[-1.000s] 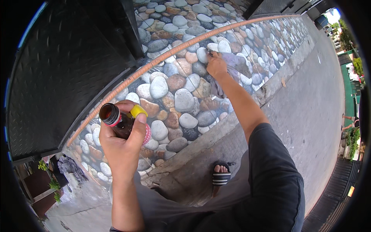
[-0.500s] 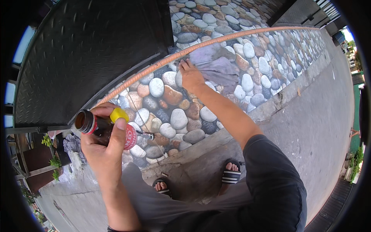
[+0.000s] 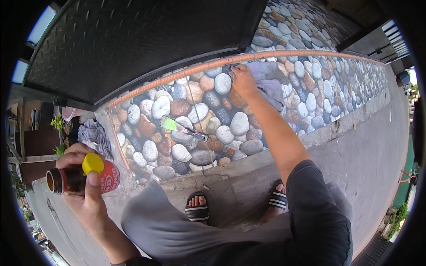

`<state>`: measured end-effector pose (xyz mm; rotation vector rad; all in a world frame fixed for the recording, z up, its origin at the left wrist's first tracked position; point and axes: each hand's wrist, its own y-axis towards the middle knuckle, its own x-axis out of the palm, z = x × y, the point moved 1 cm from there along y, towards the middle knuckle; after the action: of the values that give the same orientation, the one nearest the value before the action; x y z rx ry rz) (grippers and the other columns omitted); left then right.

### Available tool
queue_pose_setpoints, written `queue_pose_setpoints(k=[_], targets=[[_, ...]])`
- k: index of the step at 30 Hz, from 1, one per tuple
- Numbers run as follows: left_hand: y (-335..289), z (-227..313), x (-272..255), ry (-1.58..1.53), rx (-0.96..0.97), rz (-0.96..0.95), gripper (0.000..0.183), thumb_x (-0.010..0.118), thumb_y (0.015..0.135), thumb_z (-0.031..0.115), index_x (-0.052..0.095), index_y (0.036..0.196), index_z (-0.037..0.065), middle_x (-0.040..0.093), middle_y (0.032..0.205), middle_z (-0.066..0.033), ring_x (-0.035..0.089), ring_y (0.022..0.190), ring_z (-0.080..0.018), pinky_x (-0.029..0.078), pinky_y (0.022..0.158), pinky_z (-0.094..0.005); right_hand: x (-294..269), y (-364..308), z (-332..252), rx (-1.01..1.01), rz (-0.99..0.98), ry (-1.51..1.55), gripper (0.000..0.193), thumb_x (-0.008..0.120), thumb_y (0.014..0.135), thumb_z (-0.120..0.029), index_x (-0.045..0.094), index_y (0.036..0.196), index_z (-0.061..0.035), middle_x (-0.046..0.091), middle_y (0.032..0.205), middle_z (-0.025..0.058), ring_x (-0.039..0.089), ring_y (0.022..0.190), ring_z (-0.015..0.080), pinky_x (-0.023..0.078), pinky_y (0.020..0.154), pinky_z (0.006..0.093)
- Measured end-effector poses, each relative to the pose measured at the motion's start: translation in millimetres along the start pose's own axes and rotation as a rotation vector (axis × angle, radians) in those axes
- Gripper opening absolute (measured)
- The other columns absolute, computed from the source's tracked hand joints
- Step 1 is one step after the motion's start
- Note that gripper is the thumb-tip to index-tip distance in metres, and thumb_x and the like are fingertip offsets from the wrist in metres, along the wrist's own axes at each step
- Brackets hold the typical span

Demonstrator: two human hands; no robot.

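Note:
My left hand, low on the left, is closed around a brown glass bottle with a red label. The bottle is tipped nearly on its side, its open mouth facing left. Under my left thumb sits a yellow cap. Out ahead, my right hand has its fingers curled on a grey-purple cloth, which lies spread over the pebble-patterned surface. Those fingertips are close to an orange-brown bar. Nearer to me, a scraper with a green-tinted blade rests on the pebble pattern.
A black textured metal panel rises beyond the bar at the left. Another crumpled grey cloth lies left of the pebble surface. A concrete edge borders the pebbles, with grey pavement beyond. My sandalled feet stand near that edge.
My left hand has carried the bottle and cap left and lower, uncovering the scraper. My right hand remains at the cloth. The whole view has shifted, with the pebble surface more to the right.

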<state>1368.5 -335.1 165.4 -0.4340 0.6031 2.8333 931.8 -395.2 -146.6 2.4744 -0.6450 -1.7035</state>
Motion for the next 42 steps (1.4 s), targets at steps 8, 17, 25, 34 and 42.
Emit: queue_pose_setpoints(k=[8, 17, 25, 34, 42], targets=[[-24.7, -128.5, -21.3, -0.115, -0.119, 0.056, 0.032, 0.075, 0.081, 0.007, 0.055, 0.106, 0.001, 0.059, 0.109, -0.0145, 0.059, 0.095, -0.0191, 0.048, 0.086, -0.0315, 12.1, -130.5, -176.1, -0.252, -0.212, 0.081, 0.052, 0.068, 0.086, -0.027, 0.056, 0.129, -0.0003, 0.055, 0.121, 0.0168, 0.051, 0.111, 0.0337, 0.040, 0.098, 0.0454], [-78.3, -261.6, 33.0, -0.224, -0.340, 0.163, 0.025, 0.071, 0.087, 0.001, 0.056, 0.106, 0.002, 0.058, 0.115, -0.0085, 0.057, 0.099, -0.0152, 0.047, 0.087, -0.0285, 38.6, -158.8, -183.1, -0.044, -0.261, 0.154, 0.033, 0.062, 0.090, -0.017, 0.056, 0.118, 0.0010, 0.054, 0.109, 0.0164, 0.058, 0.103, 0.0350, 0.049, 0.087, 0.0433], [-83.2, -298.0, 59.1, -0.173, -0.311, 0.194, 0.025, 0.073, 0.087, 0.005, 0.056, 0.105, 0.003, 0.059, 0.114, -0.0067, 0.057, 0.100, -0.0150, 0.047, 0.088, -0.0286, -21.1, -114.2, -102.9, 0.364, 0.075, -0.081, 0.040, 0.052, 0.094, -0.021, 0.051, 0.132, -0.0095, 0.068, 0.090, 0.0250, 0.068, 0.081, 0.0417, 0.055, 0.072, 0.0492], [-94.6, -319.8, 64.3, -0.207, -0.357, 0.224, 0.024, 0.072, 0.087, 0.005, 0.055, 0.104, 0.003, 0.059, 0.113, -0.0073, 0.057, 0.100, -0.0163, 0.046, 0.089, -0.0292, -29.4, -57.4, -67.2, 0.331, 0.016, -0.298, 0.043, 0.049, 0.093, -0.024, 0.057, 0.135, -0.0233, 0.070, 0.094, 0.0196, 0.069, 0.086, 0.0380, 0.055, 0.078, 0.0494], [-102.2, -326.6, 66.2, -0.230, -0.291, 0.178, 0.026, 0.071, 0.083, -0.002, 0.053, 0.102, 0.002, 0.057, 0.113, -0.0110, 0.056, 0.101, -0.0198, 0.045, 0.093, -0.0316, -33.9, -39.8, -73.5, 0.340, -0.115, -0.352, 0.045, 0.049, 0.093, -0.026, 0.055, 0.138, -0.0226, 0.070, 0.096, 0.0196, 0.069, 0.092, 0.0365, 0.055, 0.082, 0.0474]])
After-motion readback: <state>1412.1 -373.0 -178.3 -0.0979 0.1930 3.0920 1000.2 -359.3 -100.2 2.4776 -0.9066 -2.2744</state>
